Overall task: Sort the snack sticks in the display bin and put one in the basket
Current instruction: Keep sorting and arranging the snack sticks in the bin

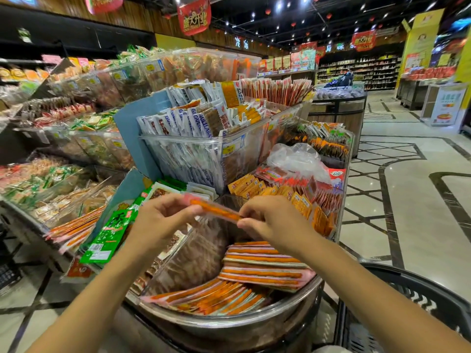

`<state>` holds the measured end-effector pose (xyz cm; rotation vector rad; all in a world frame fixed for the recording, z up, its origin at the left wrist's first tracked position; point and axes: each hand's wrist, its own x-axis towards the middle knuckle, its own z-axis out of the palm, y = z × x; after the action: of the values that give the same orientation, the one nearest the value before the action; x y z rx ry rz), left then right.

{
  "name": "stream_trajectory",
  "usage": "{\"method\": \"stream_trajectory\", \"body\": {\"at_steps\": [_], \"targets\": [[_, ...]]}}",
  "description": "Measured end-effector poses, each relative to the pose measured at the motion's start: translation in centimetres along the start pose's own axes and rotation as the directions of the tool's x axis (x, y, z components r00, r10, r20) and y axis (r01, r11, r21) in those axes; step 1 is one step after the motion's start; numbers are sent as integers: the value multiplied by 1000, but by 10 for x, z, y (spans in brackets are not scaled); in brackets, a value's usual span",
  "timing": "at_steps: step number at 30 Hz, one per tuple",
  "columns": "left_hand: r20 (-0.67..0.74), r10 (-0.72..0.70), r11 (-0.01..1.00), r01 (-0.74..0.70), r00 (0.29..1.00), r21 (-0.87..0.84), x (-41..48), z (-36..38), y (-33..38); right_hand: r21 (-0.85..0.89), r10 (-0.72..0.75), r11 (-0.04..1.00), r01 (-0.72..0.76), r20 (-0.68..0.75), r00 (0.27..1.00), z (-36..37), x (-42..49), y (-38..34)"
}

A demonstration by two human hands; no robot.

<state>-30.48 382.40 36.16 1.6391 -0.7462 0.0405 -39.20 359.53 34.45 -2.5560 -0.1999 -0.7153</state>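
DESK: What sits nearest the lens?

PHOTOGRAPHER: A black plastic basket (420, 296), low at right, just beside the round, metal-rimmed display bin (229, 319). No snack stick is visible inside it, though only part of the basket shows.

DESK: And in the bin?

PHOTOGRAPHER: 2 groups of orange snack sticks: a fanned row (211, 299) along the near rim and a squared stack (265, 266) at right, lying crosswise to the row. Brown packets (193, 261) fill the left side.

DESK: The hands?

PHOTOGRAPHER: Above the bin, 1 snack stick (216, 211) is held roughly level between both hands. The left hand (163, 217) pinches its pinkish end, fingers curled. The right hand (270, 220) pinches the other end between thumb and fingertips. The stick touches nothing else.

DESK: Which step is that?

PHOTOGRAPHER: My reading is that the sorting looks largely done and this is the stick singled out for the basket. The next move calls for 1 hand to let go and the other, likely the right, to carry the stick right and down past the basket rim.

DESK: Background?

PHOTOGRAPHER: Green packets (109, 233) lie left of the hands. Behind them are a clear tub of white-and-blue packets (204, 154) and, to its right, a crumpled plastic bag (295, 156). Farthest off, a red banner (194, 15) hangs over the aisle.
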Motion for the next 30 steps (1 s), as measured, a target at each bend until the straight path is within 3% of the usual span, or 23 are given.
{"method": "stream_trajectory", "body": {"at_steps": [2,5,11,15,17,19,24,30], "targets": [[-36,16,1000,-17,999,-26,4,-3,5,155,97,985,-81,-96,991,-1,5,-2],[-2,18,995,-18,1000,99,3,2,1,405,246,900,-159,-172,954,-3,9,5],[211,-131,950,62,969,306,-16,40,-45,748,508,590,-304,-51,860,9,-5,12],[271,-185,968,128,945,214,-25,68,-57,817,537,482,-318,12,844,19,-14,19],[242,-116,943,30,963,331,-25,74,-62,818,531,475,-324,27,847,20,-19,19],[259,-50,857,-91,965,507,-24,74,-68,807,531,499,-317,5,848,17,-24,21],[318,-31,679,-213,948,703,-18,67,-76,805,607,506,-311,-76,791,4,-30,34],[324,-23,523,-264,946,810,-8,67,-86,621,557,701,-351,-169,814,6,-42,47]]}}
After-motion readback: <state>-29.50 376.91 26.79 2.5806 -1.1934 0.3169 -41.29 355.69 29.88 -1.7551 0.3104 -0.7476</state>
